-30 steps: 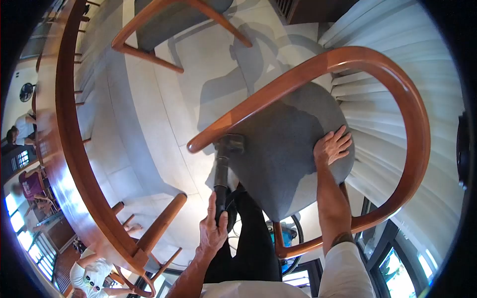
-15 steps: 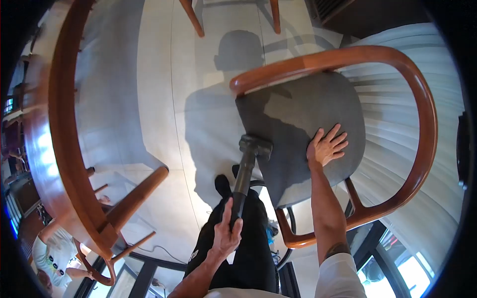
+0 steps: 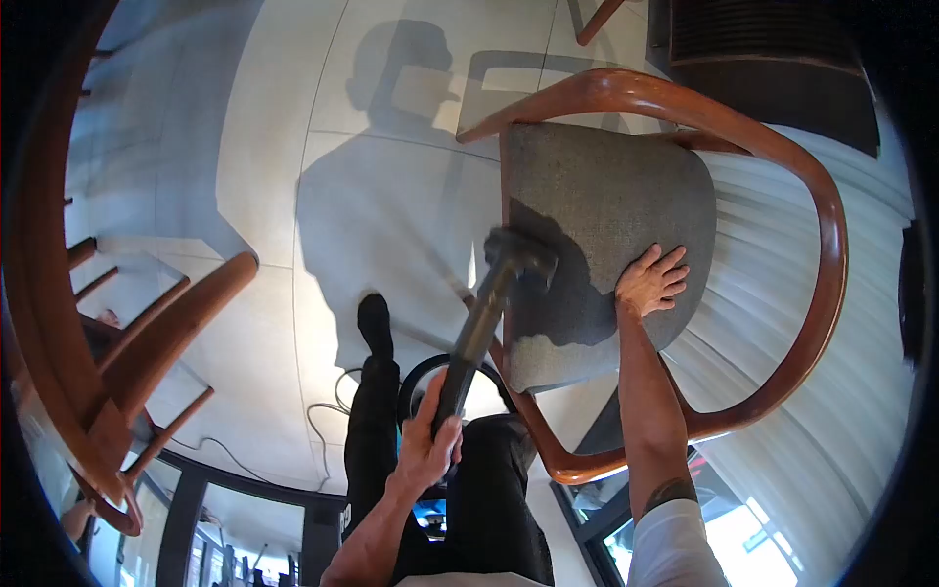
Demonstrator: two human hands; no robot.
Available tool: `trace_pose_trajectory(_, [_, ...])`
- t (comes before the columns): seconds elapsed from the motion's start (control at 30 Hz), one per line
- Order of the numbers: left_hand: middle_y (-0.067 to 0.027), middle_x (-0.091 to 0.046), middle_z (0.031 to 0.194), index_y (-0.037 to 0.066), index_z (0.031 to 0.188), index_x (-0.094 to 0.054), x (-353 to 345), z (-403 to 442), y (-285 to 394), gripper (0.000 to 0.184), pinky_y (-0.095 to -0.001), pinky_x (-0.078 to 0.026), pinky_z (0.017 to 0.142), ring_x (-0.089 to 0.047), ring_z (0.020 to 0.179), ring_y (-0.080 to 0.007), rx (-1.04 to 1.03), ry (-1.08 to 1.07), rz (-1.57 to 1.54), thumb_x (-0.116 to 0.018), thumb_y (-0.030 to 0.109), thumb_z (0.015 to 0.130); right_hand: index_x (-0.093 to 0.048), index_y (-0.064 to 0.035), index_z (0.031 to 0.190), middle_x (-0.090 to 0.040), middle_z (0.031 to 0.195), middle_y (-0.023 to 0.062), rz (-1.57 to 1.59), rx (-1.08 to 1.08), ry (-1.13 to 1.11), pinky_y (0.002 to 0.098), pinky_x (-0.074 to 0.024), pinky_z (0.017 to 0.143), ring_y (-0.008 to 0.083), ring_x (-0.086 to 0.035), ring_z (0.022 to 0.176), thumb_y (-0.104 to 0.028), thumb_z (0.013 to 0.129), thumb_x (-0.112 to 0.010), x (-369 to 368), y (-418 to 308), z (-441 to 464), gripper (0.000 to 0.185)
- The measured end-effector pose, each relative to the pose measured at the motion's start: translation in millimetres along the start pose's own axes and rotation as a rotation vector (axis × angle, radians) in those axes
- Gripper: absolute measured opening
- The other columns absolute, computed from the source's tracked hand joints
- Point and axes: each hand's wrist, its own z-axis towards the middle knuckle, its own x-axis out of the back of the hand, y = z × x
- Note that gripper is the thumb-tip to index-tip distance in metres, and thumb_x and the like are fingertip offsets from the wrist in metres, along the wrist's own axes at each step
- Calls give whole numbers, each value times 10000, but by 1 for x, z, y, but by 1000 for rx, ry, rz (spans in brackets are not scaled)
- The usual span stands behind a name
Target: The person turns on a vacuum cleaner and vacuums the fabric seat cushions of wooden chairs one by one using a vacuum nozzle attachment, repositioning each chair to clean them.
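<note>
A wooden chair with a grey fabric seat (image 3: 606, 176) and a curved armrest (image 3: 831, 245) stands right of centre. Wrapped round the black handle of a vacuum nozzle (image 3: 479, 328) is my left hand (image 3: 428, 440). The nozzle's wide head lies at the left edge of the seat, slightly blurred. My right hand (image 3: 650, 282) rests flat on the seat's right part with its fingers spread, and nothing is in it. A shadow covers the seat's lower left part.
At the left, a wooden table (image 3: 49, 284) has angled legs. White curtains (image 3: 773, 293) hang behind the chair. A dark cabinet (image 3: 763, 88) stands at the upper right. A cable (image 3: 313, 430) lies on the tiled floor near my legs.
The view has shifted, and the chair now appears turned, with more of its seat showing. The nozzle has moved up and right in view, still in my left hand. My right hand stays on the seat.
</note>
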Motion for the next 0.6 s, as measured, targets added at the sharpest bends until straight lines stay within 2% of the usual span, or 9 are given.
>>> trace_pose_trajectory(0.03, [0, -556, 650, 67, 1602, -256, 0, 15, 6, 651, -237, -445, 466, -524, 496, -60, 8, 9, -23, -534, 274, 1051, -130, -212, 1643, -123, 1675, 239, -3, 2, 2, 691, -135, 1171, 492, -117, 1525, -669, 1028, -147, -1, 1, 1, 767])
trace_pose_trajectory(0.1, [-50, -583, 688, 124, 1614, -256, 4, 55, 19, 684, -262, -498, 473, -572, 506, -92, 93, 37, -2, -535, 374, 1042, -134, -210, 1642, -130, 1673, 240, -17, 20, 12, 693, -141, 1167, 491, -126, 1524, -671, 1027, -146, -3, 2, 3, 769])
trace_pose_trajectory(0.17, [-44, -571, 677, 138, 1614, -262, 10, 83, 25, 689, -262, -488, 467, -574, 508, -94, 33, 49, -60, -553, 376, 1037, -138, -209, 1641, -136, 1671, 241, -18, 34, 10, 695, -146, 1164, 490, -134, 1522, -674, 1026, -145, -6, 5, 1, 771])
trace_pose_trajectory(0.23, [-44, -561, 675, 118, 1610, -266, 8, 67, 9, 685, -264, -480, 462, -574, 505, -102, 11, 73, -102, -551, 350, 1031, -143, -204, 1639, -149, 1667, 243, 6, 24, 36, 706, -157, 1155, 499, -147, 1514, -683, 1023, -147, -5, 3, 3, 781])
trace_pose_trajectory(0.3, [2, -523, 637, 115, 1616, -250, -2, 12, -17, 645, -257, -463, 488, -535, 500, -75, 42, 32, -104, -517, 225, 1039, -146, -205, 1639, -154, 1665, 244, 12, 36, 35, 711, -163, 1151, 506, -157, 1508, -686, 1021, -148, -2, 3, 1, 784])
trace_pose_trajectory(0.37, [0, -526, 652, 120, 1619, -250, -10, -59, -53, 658, -262, -473, 500, -550, 515, -80, 95, 13, -121, -517, 195, 1023, -149, -205, 1638, -158, 1663, 245, 25, 49, 37, 716, -170, 1146, 512, -166, 1501, -690, 1019, -149, -2, -3, 3, 787])
trace_pose_trajectory(0.5, [-34, -563, 682, 77, 1603, -269, -30, -47, -53, 653, -271, -492, 492, -564, 504, -100, 129, 123, -84, -512, 262, 1027, -156, -198, 1637, -153, 1661, 254, 27, 27, 22, 724, -177, 1139, 520, -172, 1495, -686, 1018, -148, 0, -1, 0, 788])
trace_pose_trajectory(0.57, [-37, -557, 676, 79, 1606, -263, -29, -9, -41, 646, -270, -492, 499, -564, 506, -98, 67, 153, -93, -499, 271, 1037, -158, -193, 1636, -151, 1660, 258, 41, 23, 24, 726, -177, 1137, 520, -172, 1496, -678, 1021, -147, 6, -7, 1, 783])
trace_pose_trajectory(0.6, [-37, -557, 676, 79, 1606, -263, -34, -19, -50, 646, -270, -492, 499, -564, 506, -98, 73, 153, -100, -499, 271, 1037, -158, -187, 1636, -146, 1660, 262, 41, 21, 10, 729, -168, 1138, 521, -156, 1501, -673, 1022, -152, 7, -8, 1, 783])
